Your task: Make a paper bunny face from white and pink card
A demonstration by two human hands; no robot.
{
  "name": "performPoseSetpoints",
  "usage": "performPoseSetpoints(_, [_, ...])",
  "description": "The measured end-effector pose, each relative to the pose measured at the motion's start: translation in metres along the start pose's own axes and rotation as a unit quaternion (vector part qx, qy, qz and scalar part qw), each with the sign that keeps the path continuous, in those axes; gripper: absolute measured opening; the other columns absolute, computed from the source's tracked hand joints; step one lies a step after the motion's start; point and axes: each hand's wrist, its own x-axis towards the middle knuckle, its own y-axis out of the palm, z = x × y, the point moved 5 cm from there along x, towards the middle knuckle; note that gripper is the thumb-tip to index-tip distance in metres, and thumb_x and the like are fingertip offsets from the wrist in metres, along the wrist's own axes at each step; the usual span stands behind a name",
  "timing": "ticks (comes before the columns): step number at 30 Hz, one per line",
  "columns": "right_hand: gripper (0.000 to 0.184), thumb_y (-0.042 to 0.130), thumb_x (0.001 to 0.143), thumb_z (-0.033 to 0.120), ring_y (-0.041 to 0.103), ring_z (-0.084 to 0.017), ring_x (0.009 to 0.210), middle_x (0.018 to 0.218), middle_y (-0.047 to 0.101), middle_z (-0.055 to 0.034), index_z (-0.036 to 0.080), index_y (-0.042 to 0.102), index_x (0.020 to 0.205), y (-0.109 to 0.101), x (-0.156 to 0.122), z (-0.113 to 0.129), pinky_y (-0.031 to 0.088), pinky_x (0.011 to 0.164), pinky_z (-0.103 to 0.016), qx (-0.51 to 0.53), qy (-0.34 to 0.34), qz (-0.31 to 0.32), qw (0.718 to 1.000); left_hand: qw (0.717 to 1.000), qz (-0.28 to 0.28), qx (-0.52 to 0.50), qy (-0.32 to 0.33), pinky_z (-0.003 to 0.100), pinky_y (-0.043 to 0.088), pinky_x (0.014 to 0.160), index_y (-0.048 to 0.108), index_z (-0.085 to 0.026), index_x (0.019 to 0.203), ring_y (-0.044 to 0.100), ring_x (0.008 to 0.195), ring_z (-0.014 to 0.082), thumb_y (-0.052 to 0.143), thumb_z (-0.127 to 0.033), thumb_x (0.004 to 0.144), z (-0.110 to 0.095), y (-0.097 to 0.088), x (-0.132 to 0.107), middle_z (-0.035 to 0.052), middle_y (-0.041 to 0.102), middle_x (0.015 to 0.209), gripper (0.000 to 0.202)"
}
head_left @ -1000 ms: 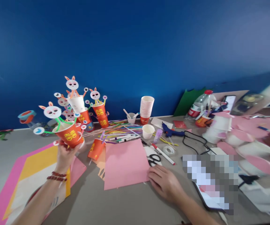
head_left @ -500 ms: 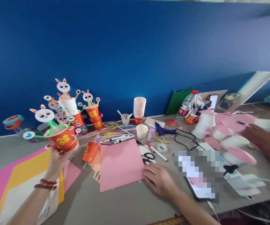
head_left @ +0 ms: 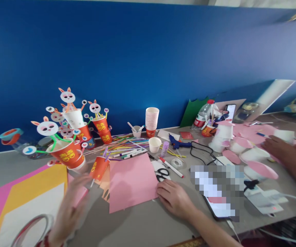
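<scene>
My left hand [head_left: 72, 202], smeared by motion, is at the lower left over pink paper pieces, its fingers looking loosely spread and holding nothing I can see. Above it stands a red paper cup [head_left: 69, 154] with a rabbit-face figure [head_left: 47, 128] on green stems, tilted slightly and apart from the hand. My right hand [head_left: 173, 197] lies on the grey table, fingertips at the right edge of a pink paper sheet [head_left: 132, 181]. Black-handled scissors [head_left: 162, 174] lie just above that hand. Another red cup [head_left: 99, 168] with purple stems leans beside the sheet.
Several rabbit cups stand at the back left, near a stack of paper cups [head_left: 152, 120]. Markers [head_left: 132, 153], clear tape [head_left: 176, 162] and a blue glue gun [head_left: 180, 142] lie mid-table. A phone [head_left: 221, 209] lies right; beyond it another person's hand [head_left: 283, 147] works among pink-topped cups.
My left hand has let go of the red rabbit cup and come down toward me. The cup now stands at the left. My right hand has stayed put.
</scene>
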Motion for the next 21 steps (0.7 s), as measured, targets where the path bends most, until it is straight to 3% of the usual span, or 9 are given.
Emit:
performPoseSetpoints(1, [0.017, 0.046, 0.094, 0.017, 0.057, -0.02, 0.085, 0.096, 0.067, -0.0071, 0.019, 0.063, 0.094, 0.0, 0.0, 0.0, 0.046, 0.078, -0.032, -0.002, -0.001, 0.0, 1.0, 0.994, 0.083, 0.043, 0.059, 0.057, 0.039, 0.111, 0.038, -0.051, 0.143, 0.042, 0.136, 0.0349, 0.054, -0.045, 0.087, -0.018, 0.018, -0.003, -0.0066, 0.045, 0.149, 0.058])
performPoseSetpoints(3, [0.019, 0.044, 0.095, 0.017, 0.057, -0.02, 0.085, 0.096, 0.067, -0.008, 0.018, 0.063, 0.095, -0.001, 0.0, 0.001, 0.046, 0.078, -0.032, -0.004, -0.004, -0.003, 1.0, 0.95, 0.248, 0.089, 0.166, 0.054, 0.034, 0.115, 0.021, -0.041, 0.152, 0.037, 0.14, 0.0341, 0.06, -0.053, 0.084, -0.048, 0.053, -0.014, -0.0004, 0.035, 0.155, 0.079])
performPoseSetpoints(5, [0.021, 0.043, 0.095, 0.017, 0.057, -0.02, 0.086, 0.096, 0.067, -0.0083, 0.019, 0.063, 0.096, -0.002, 0.0, 0.002, 0.047, 0.079, -0.032, -0.003, -0.007, -0.006, 1.0, 0.915, 0.322, 0.101, 0.223, 0.05, 0.033, 0.115, 0.009, -0.034, 0.155, 0.033, 0.142, 0.0324, 0.059, -0.062, 0.082, -0.067, 0.073, -0.02, 0.0036, 0.029, 0.157, 0.092])
performPoseSetpoints(7, [0.019, 0.044, 0.094, 0.017, 0.056, -0.02, 0.087, 0.096, 0.067, -0.0077, 0.019, 0.063, 0.095, -0.001, -0.001, 0.002, 0.047, 0.079, -0.032, -0.001, -0.007, -0.005, 1.0, 0.895, 0.357, 0.111, 0.245, 0.049, 0.032, 0.115, 0.004, -0.032, 0.155, 0.031, 0.143, 0.0318, 0.055, -0.068, 0.082, -0.075, 0.083, -0.023, 0.0041, 0.026, 0.157, 0.095])
performPoseSetpoints(13, [0.016, 0.047, 0.092, 0.015, 0.056, -0.02, 0.088, 0.098, 0.067, -0.0071, 0.018, 0.063, 0.093, 0.002, -0.002, -0.001, 0.046, 0.081, -0.032, 0.002, 0.003, 0.0, 1.0, 0.878, 0.358, 0.147, 0.281, 0.046, 0.033, 0.114, 0.002, -0.03, 0.155, 0.034, 0.142, 0.0317, 0.048, -0.072, 0.083, -0.084, 0.082, -0.023, 0.0061, 0.027, 0.156, 0.096])
performPoseSetpoints(21, [0.017, 0.048, 0.092, 0.015, 0.056, -0.021, 0.089, 0.099, 0.067, -0.0081, 0.019, 0.064, 0.097, 0.003, -0.003, -0.002, 0.046, 0.081, -0.033, -0.015, -0.006, 0.013, 1.0, 0.874, 0.258, 0.261, 0.318, 0.035, 0.016, 0.118, 0.018, -0.019, 0.154, 0.035, 0.141, 0.0241, 0.034, -0.07, 0.09, -0.071, 0.056, -0.043, 0.005, 0.036, 0.154, 0.084])
